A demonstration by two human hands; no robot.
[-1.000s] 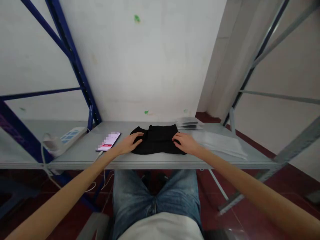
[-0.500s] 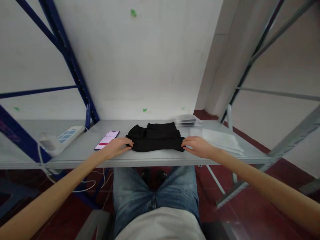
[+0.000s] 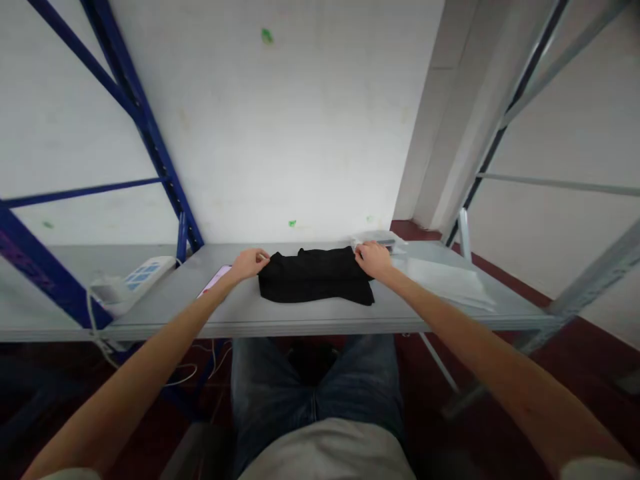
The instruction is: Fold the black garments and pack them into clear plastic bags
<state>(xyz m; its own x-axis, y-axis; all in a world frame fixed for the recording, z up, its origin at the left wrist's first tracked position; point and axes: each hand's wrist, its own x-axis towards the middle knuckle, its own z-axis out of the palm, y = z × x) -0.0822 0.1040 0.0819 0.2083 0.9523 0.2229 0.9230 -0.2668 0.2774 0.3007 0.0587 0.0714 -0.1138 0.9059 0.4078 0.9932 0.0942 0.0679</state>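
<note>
A piece of black cloth (image 3: pixel 315 279), folded into a wide strip, lies on the grey tabletop (image 3: pixel 290 325) in front of me. Its exact kind of garment does not show. My left hand (image 3: pixel 251 262) pinches the cloth at its far left corner, thumb and fingers together. At the far right corner, my right hand (image 3: pixel 373 258) has its fingers closed on the cloth's edge. The near edge of the cloth lies flat on the table, free of both hands.
Left of the cloth lies a phone (image 3: pixel 215 279) with a lit screen, partly behind my left forearm. Further left is a white power strip (image 3: pixel 145 280) with a cable. White plastic bags (image 3: pixel 447 281) and a small packed stack (image 3: pixel 383 239) lie right. Blue posts (image 3: pixel 150 133) frame the left.
Both hands have moved from the cloth's near side corners to its far corners. The far part of the cloth now looks straighter and more even.
</note>
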